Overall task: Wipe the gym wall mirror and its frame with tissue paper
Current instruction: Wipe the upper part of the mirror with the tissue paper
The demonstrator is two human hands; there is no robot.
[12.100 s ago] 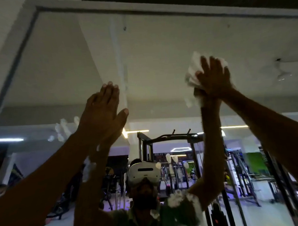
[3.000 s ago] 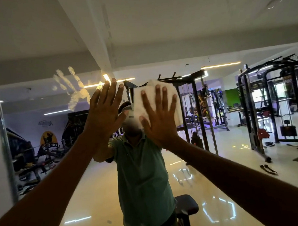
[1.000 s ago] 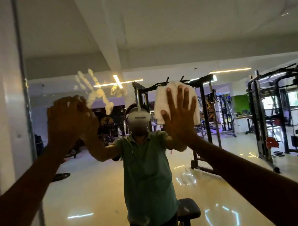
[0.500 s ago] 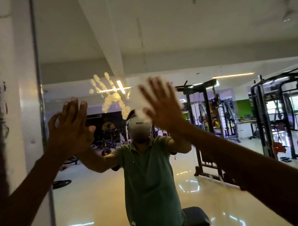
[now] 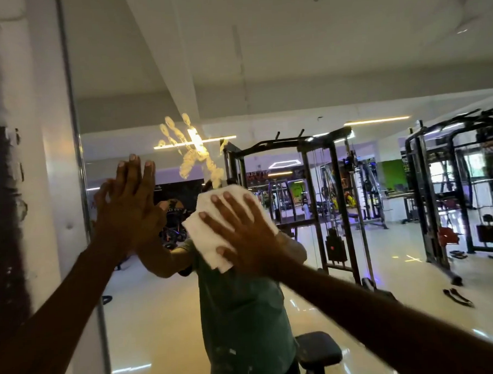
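The wall mirror [image 5: 305, 71] fills most of the view, and its thin metal frame [image 5: 78, 171] runs down the left side. My right hand [image 5: 241, 232] lies flat on a folded white tissue paper [image 5: 213, 230], pressing it against the glass at chest height. My left hand [image 5: 130, 209] rests flat on the glass with fingers together, close to the left frame edge. A pale handprint smudge [image 5: 193, 152] stays on the glass just above the tissue. My reflection in a green shirt stands behind both hands.
A white wall [image 5: 36, 196] with a dark patch borders the frame on the left. The mirror reflects black cable racks [image 5: 333, 205], further racks [image 5: 460, 183] on the right, a shiny floor and a black padded seat [image 5: 317, 353] low in front of me.
My right hand has slid the tissue down and slightly right, from beside the handprint to below it. My left hand has stayed flat near the frame. The view has shifted a little left.
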